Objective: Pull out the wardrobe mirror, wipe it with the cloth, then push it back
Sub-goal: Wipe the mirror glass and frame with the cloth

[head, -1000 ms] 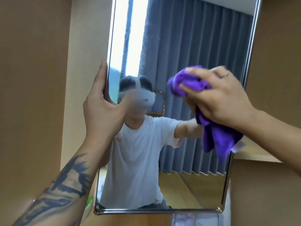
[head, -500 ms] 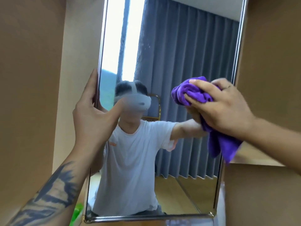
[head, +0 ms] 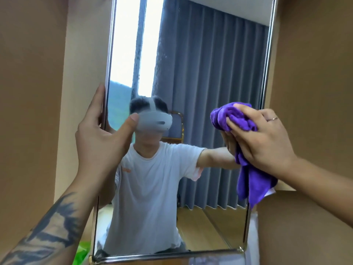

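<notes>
A tall metal-framed wardrobe mirror (head: pixel 200 64) stands pulled out between brown wardrobe panels. My left hand (head: pixel 99 138) grips its left edge, fingers behind the frame and thumb on the glass. My right hand (head: pixel 261 138) holds a bunched purple cloth (head: pixel 246 173) against the glass near the right edge, at about mid height. Part of the cloth hangs down below the hand. The glass reflects a person in a white shirt, grey curtains and a bright window.
Brown wardrobe panels close in on the left (head: pixel 28 111) and right (head: pixel 315 54). A lower brown panel (head: pixel 298 226) sits under my right forearm. Something green (head: pixel 82 253) shows below the mirror's left corner.
My right hand has carried the cloth down and toward the mirror's right edge. The left hand keeps its grip on the left frame. The view has tilted upward a little.
</notes>
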{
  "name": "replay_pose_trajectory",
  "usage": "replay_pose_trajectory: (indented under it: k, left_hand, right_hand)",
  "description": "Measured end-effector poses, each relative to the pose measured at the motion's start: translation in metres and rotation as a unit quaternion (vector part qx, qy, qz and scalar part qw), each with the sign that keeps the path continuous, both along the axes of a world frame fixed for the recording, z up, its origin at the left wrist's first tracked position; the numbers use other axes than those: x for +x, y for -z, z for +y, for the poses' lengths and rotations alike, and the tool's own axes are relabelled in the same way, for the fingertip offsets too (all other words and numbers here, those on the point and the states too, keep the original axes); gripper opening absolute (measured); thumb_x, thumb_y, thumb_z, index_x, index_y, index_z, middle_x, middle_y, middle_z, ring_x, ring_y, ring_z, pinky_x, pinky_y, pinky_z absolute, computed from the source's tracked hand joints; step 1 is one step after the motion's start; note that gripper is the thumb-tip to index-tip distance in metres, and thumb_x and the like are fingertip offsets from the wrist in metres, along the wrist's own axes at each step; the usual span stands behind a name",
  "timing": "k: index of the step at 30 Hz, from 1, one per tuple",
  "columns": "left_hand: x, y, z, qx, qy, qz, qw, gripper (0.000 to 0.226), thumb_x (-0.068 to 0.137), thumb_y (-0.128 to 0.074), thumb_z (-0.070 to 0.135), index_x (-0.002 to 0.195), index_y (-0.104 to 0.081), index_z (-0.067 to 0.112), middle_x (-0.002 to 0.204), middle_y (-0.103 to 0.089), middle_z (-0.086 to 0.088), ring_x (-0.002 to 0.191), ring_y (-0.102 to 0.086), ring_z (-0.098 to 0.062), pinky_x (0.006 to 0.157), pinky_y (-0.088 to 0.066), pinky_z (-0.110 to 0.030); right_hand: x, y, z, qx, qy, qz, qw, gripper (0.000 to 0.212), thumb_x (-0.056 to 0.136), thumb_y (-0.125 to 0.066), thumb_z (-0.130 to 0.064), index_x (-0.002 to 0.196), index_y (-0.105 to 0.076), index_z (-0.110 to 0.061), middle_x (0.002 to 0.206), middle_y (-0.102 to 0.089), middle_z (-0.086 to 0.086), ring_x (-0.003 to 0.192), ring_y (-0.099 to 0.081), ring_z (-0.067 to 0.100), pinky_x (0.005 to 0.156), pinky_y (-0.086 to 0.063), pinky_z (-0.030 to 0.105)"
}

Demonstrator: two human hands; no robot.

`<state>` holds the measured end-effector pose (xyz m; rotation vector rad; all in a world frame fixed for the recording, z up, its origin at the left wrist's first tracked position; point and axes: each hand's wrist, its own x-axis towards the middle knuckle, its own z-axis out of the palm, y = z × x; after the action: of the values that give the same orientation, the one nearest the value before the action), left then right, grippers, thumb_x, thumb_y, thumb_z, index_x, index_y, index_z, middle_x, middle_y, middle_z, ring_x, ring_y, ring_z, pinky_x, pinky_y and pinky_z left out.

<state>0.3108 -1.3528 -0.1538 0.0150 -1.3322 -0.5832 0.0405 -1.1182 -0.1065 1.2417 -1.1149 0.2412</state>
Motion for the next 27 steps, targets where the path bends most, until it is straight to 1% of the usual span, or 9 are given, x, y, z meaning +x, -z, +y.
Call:
replay_pose_trajectory:
  k: [6, 9, 11, 14, 16, 18, 21, 24, 27]
  left_hand:
    - [-0.003, -0.004, -0.005, 0.042, 0.031, 0.043, 0.998, 0.054, 0.106, -0.060, 0.021, 0.159, -0.048, 0.016, 0.106, -0.054, 0.061, 0.107, -0.052, 0.034, 0.085, -0.038, 0.008]
    - [-0.009, -0.006, -0.012, 0.088, 0.076, 0.080, 0.990, 0.045, 0.109, -0.049, 0.010, 0.154, -0.052, 0.011, 0.075, -0.060, 0.047, 0.074, -0.057, 0.026, 0.071, -0.040, 0.006]
    - [-0.008, -0.004, -0.015, 0.101, 0.076, 0.091, 0.988, 0.043, 0.109, -0.046, 0.008, 0.151, -0.055, 0.010, 0.068, -0.059, 0.041, 0.069, -0.056, 0.023, 0.070, -0.041, 0.006]
    - [-0.004, -0.001, -0.016, 0.102, 0.084, 0.094, 0.987, 0.043, 0.108, -0.048, 0.009, 0.150, -0.057, 0.013, 0.067, -0.060, 0.038, 0.065, -0.057, 0.021, 0.066, -0.043, 0.004]
    - [-0.003, -0.001, -0.016, 0.102, 0.089, 0.091, 0.987, 0.044, 0.108, -0.049, 0.009, 0.150, -0.058, 0.017, 0.067, -0.060, 0.035, 0.062, -0.055, 0.017, 0.063, -0.043, 0.002]
    - [-0.004, -0.001, -0.015, 0.104, 0.090, 0.093, 0.986, 0.044, 0.108, -0.049, 0.008, 0.149, -0.058, 0.017, 0.068, -0.060, 0.035, 0.062, -0.054, 0.017, 0.062, -0.042, 0.002]
    - [-0.005, -0.002, -0.014, 0.106, 0.093, 0.088, 0.986, 0.044, 0.107, -0.047, 0.006, 0.148, -0.057, 0.018, 0.073, -0.061, 0.040, 0.068, -0.057, 0.023, 0.066, -0.042, 0.004]
    - [0.000, -0.001, -0.014, 0.107, 0.107, 0.089, 0.984, 0.042, 0.106, -0.051, 0.012, 0.136, -0.064, 0.039, 0.079, -0.064, 0.041, 0.072, -0.059, 0.021, 0.068, -0.044, 0.003]
    - [0.006, -0.003, -0.007, 0.100, 0.111, 0.086, 0.985, 0.039, 0.102, -0.055, 0.022, 0.121, -0.070, 0.052, 0.112, -0.070, 0.040, 0.105, -0.065, 0.015, 0.088, -0.046, -0.003]
  right_hand:
    - [-0.010, -0.037, 0.031, 0.129, 0.063, 0.162, 0.976, 0.032, 0.101, -0.055, -0.016, 0.122, -0.078, -0.015, 0.138, -0.065, 0.023, 0.088, -0.064, 0.045, 0.078, -0.054, 0.049]
    - [-0.009, -0.056, 0.035, -0.027, 0.063, -0.014, 0.998, 0.038, 0.106, -0.049, -0.030, 0.137, -0.068, -0.019, 0.149, -0.056, 0.015, 0.089, -0.053, 0.043, 0.079, -0.051, 0.052]
    - [0.000, -0.039, 0.023, -0.090, 0.053, -0.108, 0.989, 0.040, 0.103, -0.052, -0.029, 0.139, -0.065, -0.018, 0.151, -0.050, 0.015, 0.090, -0.052, 0.043, 0.080, -0.051, 0.052]
    - [0.002, 0.013, 0.011, 0.033, 0.001, -0.015, 0.999, 0.039, 0.097, -0.058, -0.023, 0.134, -0.070, -0.015, 0.148, -0.055, 0.020, 0.091, -0.059, 0.046, 0.080, -0.054, 0.051]
    - [-0.006, 0.028, 0.019, 0.168, 0.000, 0.113, 0.979, 0.034, 0.098, -0.057, -0.016, 0.129, -0.071, -0.017, 0.149, -0.053, 0.013, 0.093, -0.063, 0.047, 0.078, -0.057, 0.051]
    - [-0.016, 0.014, 0.028, 0.219, 0.029, 0.156, 0.963, 0.032, 0.098, -0.059, -0.018, 0.126, -0.074, -0.021, 0.151, -0.048, 0.006, 0.101, -0.060, 0.044, 0.080, -0.057, 0.050]
    - [-0.013, -0.012, 0.032, 0.038, 0.041, -0.031, 0.998, 0.034, 0.099, -0.062, -0.047, 0.132, -0.067, -0.044, 0.140, -0.059, 0.005, 0.101, -0.058, 0.040, 0.086, -0.055, 0.047]
    - [0.002, 0.002, 0.013, -0.090, 0.030, -0.106, 0.990, 0.037, 0.101, -0.055, -0.028, 0.135, -0.068, -0.022, 0.148, -0.053, 0.012, 0.095, -0.045, 0.035, 0.078, -0.050, 0.044]
    - [0.024, 0.024, -0.002, -0.036, 0.014, -0.080, 0.996, 0.038, 0.098, -0.054, -0.023, 0.131, -0.072, -0.015, 0.146, -0.057, 0.017, 0.094, -0.051, 0.036, 0.072, -0.052, 0.044]
